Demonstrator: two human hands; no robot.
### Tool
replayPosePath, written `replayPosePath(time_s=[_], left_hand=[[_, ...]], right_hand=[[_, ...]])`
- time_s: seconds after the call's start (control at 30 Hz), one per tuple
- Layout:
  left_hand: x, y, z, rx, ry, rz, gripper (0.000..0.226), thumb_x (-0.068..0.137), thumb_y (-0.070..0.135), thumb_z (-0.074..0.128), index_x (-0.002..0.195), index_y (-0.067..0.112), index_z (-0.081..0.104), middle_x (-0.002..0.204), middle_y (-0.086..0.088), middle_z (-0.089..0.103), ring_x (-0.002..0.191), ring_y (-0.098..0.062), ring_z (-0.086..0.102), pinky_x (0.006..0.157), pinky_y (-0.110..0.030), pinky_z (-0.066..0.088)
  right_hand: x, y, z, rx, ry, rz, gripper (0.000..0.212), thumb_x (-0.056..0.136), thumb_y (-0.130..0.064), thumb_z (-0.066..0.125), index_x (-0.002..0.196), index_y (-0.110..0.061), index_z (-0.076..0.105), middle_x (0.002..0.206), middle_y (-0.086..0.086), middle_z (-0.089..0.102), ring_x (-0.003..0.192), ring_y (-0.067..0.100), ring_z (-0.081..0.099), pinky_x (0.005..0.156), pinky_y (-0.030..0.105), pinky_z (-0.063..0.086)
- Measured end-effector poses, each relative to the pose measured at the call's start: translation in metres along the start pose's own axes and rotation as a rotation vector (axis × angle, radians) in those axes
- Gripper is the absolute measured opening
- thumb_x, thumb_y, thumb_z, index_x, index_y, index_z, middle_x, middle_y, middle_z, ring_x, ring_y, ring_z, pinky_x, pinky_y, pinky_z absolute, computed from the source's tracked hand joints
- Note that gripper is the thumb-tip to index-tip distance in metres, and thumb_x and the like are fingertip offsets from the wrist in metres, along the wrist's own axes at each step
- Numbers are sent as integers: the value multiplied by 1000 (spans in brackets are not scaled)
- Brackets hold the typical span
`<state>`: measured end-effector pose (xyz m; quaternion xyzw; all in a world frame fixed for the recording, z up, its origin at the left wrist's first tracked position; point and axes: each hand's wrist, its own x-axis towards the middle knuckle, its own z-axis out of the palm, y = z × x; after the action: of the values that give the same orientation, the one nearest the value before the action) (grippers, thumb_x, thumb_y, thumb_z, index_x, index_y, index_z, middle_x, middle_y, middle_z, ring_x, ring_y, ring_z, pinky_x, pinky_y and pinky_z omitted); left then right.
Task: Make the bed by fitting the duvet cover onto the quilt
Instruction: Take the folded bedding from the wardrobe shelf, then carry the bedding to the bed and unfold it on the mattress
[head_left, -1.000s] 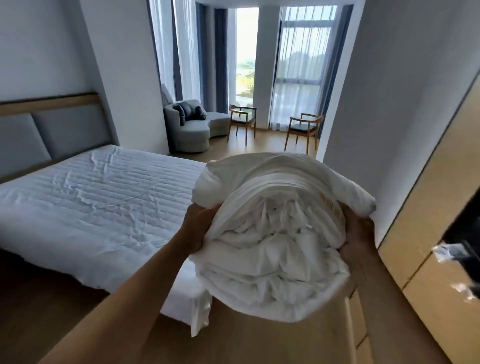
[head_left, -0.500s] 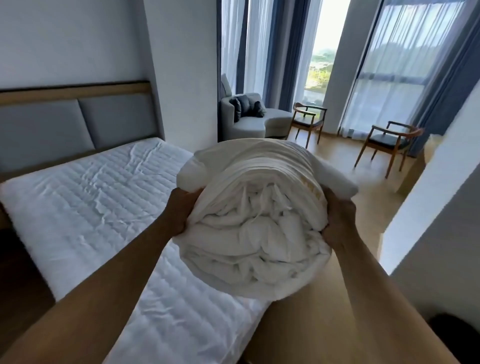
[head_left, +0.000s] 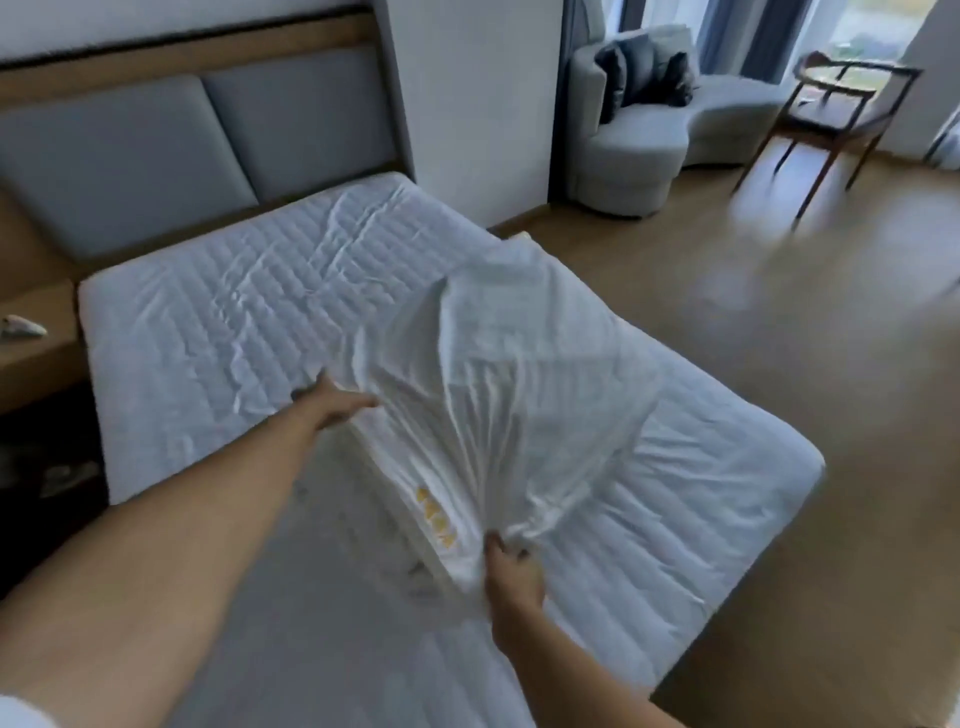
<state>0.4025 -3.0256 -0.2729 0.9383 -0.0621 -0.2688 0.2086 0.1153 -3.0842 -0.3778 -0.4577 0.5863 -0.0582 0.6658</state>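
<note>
A folded white bedding bundle (head_left: 519, 395) with a yellow mark near its front edge lies on the white quilted mattress (head_left: 223, 322) of the bed. My right hand (head_left: 511, 571) pinches a gathered corner of the top layer at the bundle's near edge and lifts it, so the cloth billows. My left hand (head_left: 332, 402) reaches forward to the bundle's left side with fingers extended, touching the cloth edge. Whether the bundle is the quilt, the duvet cover or both cannot be told.
A grey padded headboard (head_left: 156, 135) stands at the back. A wooden bedside shelf (head_left: 36, 358) with a small object is at the left. Beyond the bed's right side is wooden floor (head_left: 810, 322), a grey armchair (head_left: 628, 150) and a wooden chair (head_left: 841, 114).
I have turned toward the bed. The rolled bundle that both hands carried in the air now lies on the mattress, and my right hand pulls up a corner of it.
</note>
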Motion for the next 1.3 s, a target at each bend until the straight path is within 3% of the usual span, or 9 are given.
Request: replayPosePath(time_s=[0.17, 0.3, 0.4, 0.5, 0.6, 0.7, 0.83, 1.07, 1.3], left_hand=[[-7, -25, 105, 32, -103, -166, 137, 59, 84, 72, 158, 40, -12, 165, -12, -24, 152, -44, -13, 123, -57, 9], [-12, -28, 107, -42, 42, -182, 145, 39, 92, 69, 159, 43, 3, 168, -13, -6, 154, -37, -1, 123, -53, 17], [-28, -24, 120, -348, 305, -337, 139, 44, 84, 80, 158, 30, 23, 162, -15, 24, 145, -33, 33, 118, -43, 34], [-47, -24, 129, -596, 496, -507, 114, 39, 74, 88, 130, 14, 57, 128, -10, 64, 114, -30, 63, 101, -41, 52], [-63, -16, 128, -742, 503, -603, 89, 38, 62, 96, 107, 17, 62, 95, -3, 70, 85, -24, 68, 80, -35, 59], [-77, -15, 122, -736, 439, -674, 84, 38, 61, 96, 95, 9, 61, 80, -10, 69, 69, -28, 67, 59, -33, 56], [-87, -12, 121, -783, 372, -630, 71, 46, 48, 100, 102, 18, 68, 95, -10, 75, 86, -34, 72, 67, -40, 59], [-74, 8, 115, -944, 267, -567, 68, 63, 33, 96, 110, 6, 56, 117, -5, 64, 109, -29, 62, 99, -45, 52], [-60, 62, 80, -834, 158, -311, 26, 82, 2, 75, 105, 1, 62, 102, -18, 71, 89, -31, 70, 77, -36, 58]], right_hand=[[27, -37, 35, -545, -625, 327, 42, 94, -49, 59, 106, -9, 61, 107, 13, 67, 79, 26, 65, 70, 38, 57], [71, -131, -17, -1199, -996, 246, 73, 86, -68, 61, 111, 0, 63, 98, 10, 75, 73, 28, 72, 69, 36, 61], [137, -224, -56, -1063, -575, -373, 50, 81, -59, 73, 88, -10, 68, 85, 7, 76, 85, 29, 74, 79, 43, 61], [217, -312, -80, -1063, 18, -683, 84, 70, -70, 75, 132, -18, 53, 131, 10, 60, 126, 35, 52, 104, 51, 43], [278, -342, -94, -1075, -85, -354, 119, 52, -73, 84, 144, -12, 36, 140, 14, 50, 126, 38, 50, 105, 55, 43], [303, -338, -108, -845, -230, -197, 119, 41, -64, 93, 134, -8, 44, 123, 11, 58, 104, 32, 60, 88, 45, 53], [321, -346, -115, -800, -290, -173, 107, 32, -63, 95, 114, -5, 58, 104, 8, 66, 91, 29, 64, 82, 41, 53], [291, -387, -111, -987, -601, -181, 52, 67, -21, 90, 113, -8, 69, 99, 14, 76, 91, 35, 74, 86, 51, 59], [234, -396, -118, -993, -457, -399, 37, 71, -21, 85, 102, -12, 68, 82, 6, 72, 65, 21, 69, 53, 25, 53]])
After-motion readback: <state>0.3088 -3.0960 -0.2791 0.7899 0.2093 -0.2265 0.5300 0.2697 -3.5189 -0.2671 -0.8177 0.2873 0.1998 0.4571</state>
